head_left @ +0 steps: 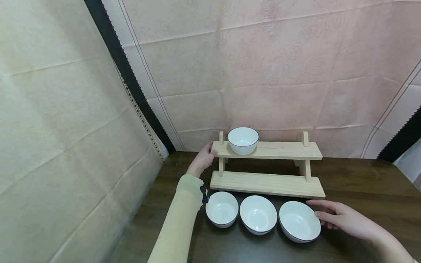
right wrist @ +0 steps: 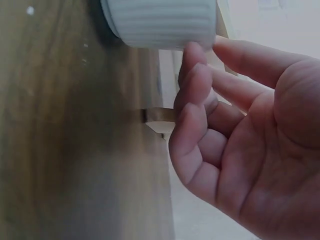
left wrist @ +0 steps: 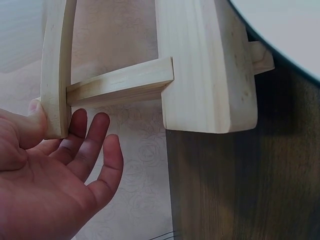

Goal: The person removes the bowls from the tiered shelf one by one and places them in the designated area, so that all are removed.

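A two-tier wooden rack (head_left: 273, 149) stands on the dark table. My left hand (head_left: 203, 160) grips the left end of its upper shelf, with the thumb on one face and fingers on the other, as the left wrist view (left wrist: 55, 120) shows. One white bowl (head_left: 243, 140) with a dark rim sits on the upper shelf's left part. In front of the rack stand a left bowl (head_left: 222, 209), a middle bowl (head_left: 258, 214) and a right bowl (head_left: 300, 221). My right hand (head_left: 345, 219) touches the right bowl's side; in the right wrist view its wall (right wrist: 170, 22) is ribbed.
The lower shelf (head_left: 266, 183) carries nothing. Behind the table (head_left: 355, 182) hangs a pale patterned cloth (head_left: 279, 73), and another cloth (head_left: 65, 128) covers the left side. A dark band (head_left: 131, 80) runs between them.
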A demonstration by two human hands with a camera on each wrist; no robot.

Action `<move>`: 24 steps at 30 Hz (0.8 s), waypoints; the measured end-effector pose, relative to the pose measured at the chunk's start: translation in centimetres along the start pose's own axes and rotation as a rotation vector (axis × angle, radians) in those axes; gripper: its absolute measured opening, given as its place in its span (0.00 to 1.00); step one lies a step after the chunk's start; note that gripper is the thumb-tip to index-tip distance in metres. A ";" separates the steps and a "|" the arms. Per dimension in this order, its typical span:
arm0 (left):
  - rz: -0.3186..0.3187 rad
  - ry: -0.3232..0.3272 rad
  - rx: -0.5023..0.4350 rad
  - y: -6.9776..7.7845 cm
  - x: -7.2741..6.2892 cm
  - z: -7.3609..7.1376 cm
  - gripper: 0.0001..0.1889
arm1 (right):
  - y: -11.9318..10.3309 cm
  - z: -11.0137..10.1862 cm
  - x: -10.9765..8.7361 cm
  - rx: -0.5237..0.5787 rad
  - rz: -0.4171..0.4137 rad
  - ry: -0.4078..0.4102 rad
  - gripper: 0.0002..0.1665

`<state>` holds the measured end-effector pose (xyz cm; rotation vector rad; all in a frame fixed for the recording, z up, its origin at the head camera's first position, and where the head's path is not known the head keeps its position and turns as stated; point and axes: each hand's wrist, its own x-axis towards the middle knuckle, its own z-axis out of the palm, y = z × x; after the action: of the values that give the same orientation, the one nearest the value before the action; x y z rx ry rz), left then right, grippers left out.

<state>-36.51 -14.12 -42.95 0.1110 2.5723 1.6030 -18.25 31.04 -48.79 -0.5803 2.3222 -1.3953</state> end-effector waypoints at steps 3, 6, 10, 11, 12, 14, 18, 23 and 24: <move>-0.001 -0.002 0.002 0.0 0.1 0.1 0.31 | -0.5 -0.5 0.1 -0.073 0.009 0.037 0.28; -0.003 -0.003 0.008 0.2 0.1 0.1 0.31 | -1.6 -1.2 0.9 -0.157 0.027 0.110 0.27; -0.002 -0.012 0.007 0.6 0.0 0.1 0.31 | -3.9 -2.2 2.7 -0.256 0.051 0.206 0.25; -0.003 -0.015 0.006 0.7 0.0 0.0 0.31 | -4.5 -2.4 3.3 -0.277 0.055 0.219 0.24; -0.005 -0.015 0.005 0.7 0.0 0.0 0.31 | -5.2 -2.6 4.0 -0.298 0.054 0.232 0.24; -0.004 -0.016 0.004 0.8 -0.1 -0.1 0.31 | -6.4 -2.9 5.4 -0.334 0.029 0.250 0.22; -0.005 -0.013 0.009 0.8 -0.3 -0.2 0.31 | -8.8 -3.1 8.8 -0.339 -0.006 0.289 0.21; 0.007 -0.003 0.048 0.6 -0.3 -0.2 0.30 | -11.6 -2.7 12.6 -0.332 -0.025 0.374 0.24; 0.014 0.000 0.068 0.6 -0.3 -0.1 0.31 | -12.1 -2.6 13.2 -0.339 -0.026 0.394 0.25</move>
<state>-36.23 -14.04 -42.38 0.1351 2.6325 1.5210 -28.91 20.93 -38.19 -0.4589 2.9088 -1.2208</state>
